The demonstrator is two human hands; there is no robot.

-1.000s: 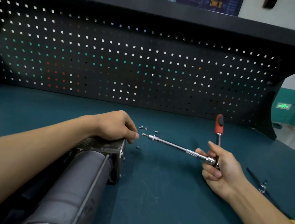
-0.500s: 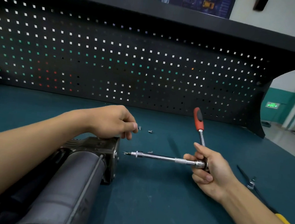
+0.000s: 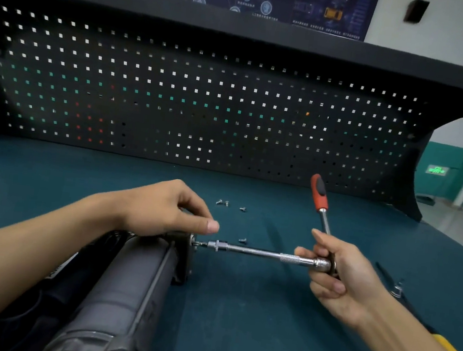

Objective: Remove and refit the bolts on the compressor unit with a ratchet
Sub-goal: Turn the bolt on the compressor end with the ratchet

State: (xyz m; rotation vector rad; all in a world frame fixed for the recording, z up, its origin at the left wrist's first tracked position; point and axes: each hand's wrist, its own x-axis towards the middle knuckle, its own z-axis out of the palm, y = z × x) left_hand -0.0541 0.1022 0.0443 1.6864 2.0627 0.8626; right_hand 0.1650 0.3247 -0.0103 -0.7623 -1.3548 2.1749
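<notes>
Compressor unit (image 3: pixel 114 286), dark grey metal cylinder, braced by my left hand (image 3: pixel 162 210) curled over its end; right hand (image 3: pixel 340 277), 3 o'clock, grips red-handled chrome ratchet (image 3: pixel 273 255) at its head so bit seats square.

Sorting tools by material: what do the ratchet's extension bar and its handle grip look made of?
Extension bar: likely chromed steel, bright and shiny, with a knurled band. Handle grip: probably rubber or plastic, matte red with a black inlay.

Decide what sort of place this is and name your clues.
Probably a workshop or training bench: a perforated tool board backs the teal workbench, a ratchet is set against a compressor unit, and loose bolts lie nearby.
</notes>
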